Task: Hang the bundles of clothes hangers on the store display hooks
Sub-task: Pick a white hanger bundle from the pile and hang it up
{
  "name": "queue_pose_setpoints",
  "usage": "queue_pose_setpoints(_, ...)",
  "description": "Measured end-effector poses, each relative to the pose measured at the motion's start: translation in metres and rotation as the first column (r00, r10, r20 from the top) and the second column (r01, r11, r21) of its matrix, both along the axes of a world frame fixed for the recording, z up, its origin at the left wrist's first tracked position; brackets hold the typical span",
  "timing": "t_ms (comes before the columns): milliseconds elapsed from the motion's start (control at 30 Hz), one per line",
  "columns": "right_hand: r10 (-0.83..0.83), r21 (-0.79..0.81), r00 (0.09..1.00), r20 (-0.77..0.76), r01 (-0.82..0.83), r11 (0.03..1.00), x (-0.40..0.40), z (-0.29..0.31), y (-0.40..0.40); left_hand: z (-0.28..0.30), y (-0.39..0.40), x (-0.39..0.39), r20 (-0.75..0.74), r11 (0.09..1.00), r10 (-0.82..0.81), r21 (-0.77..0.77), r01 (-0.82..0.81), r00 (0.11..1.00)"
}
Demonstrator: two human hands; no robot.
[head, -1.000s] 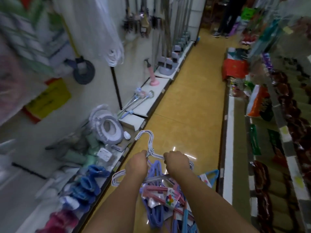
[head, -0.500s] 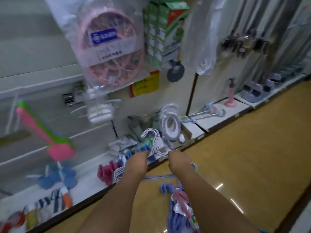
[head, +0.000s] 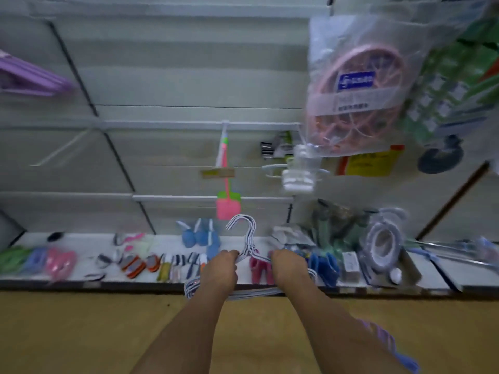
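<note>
Here, gripped in both fists: hangers (head: 247,240), left hand (head: 220,268) and right hand (head: 287,267) each curled tight round a shoulder of the bundle, hooks upright, above the shelf (head: 81,278) edge, below the pink swatter (head: 228,203).

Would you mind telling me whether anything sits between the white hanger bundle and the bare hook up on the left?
Nothing visible does. Both hands, left hand and right hand, grip the hanger bundle; open wall lies toward the bare hook.
</note>
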State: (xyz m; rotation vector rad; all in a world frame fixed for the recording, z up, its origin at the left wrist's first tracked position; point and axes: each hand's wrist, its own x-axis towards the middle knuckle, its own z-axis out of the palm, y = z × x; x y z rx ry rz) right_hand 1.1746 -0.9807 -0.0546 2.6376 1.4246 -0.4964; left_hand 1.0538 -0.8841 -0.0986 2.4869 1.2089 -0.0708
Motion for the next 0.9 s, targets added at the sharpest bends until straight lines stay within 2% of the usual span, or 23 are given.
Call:
queue_pose_setpoints(267, 0.244, 0.013, 0.969, 0.042, -0.245, 0.97, -0.137, 0.012, 0.113, 0.018, 0.089, -0.154, 0.036, 0.978, 0.193, 0.078, -0.196, 0.98)
queue_pose_setpoints(533, 0.469, 0.015, 0.875, 0.12, -0.474, 0.881, -0.264, 0.016, 0.217, 0.022, 0.171, -0.292, 0.091, 0.917, 0.382, 0.082, -0.389, 0.92)
queue_pose_setpoints(700, 0.533, 0.027, 0.837, 0.121, -0.54, 0.841, -0.322, 0.01, 0.268, 0.019, 0.21, -0.351, 0.119, 0.867, 0.484, 0.066, -0.494, 0.867)
queue_pose_setpoints(900, 0.591, 0.072, 0.788, 0.172, -0.608, 0.791, -0.374, 0.007, 0.341, 0.019, 0.269, -0.406, 0.108, 0.836, 0.531, 0.094, -0.541, 0.84)
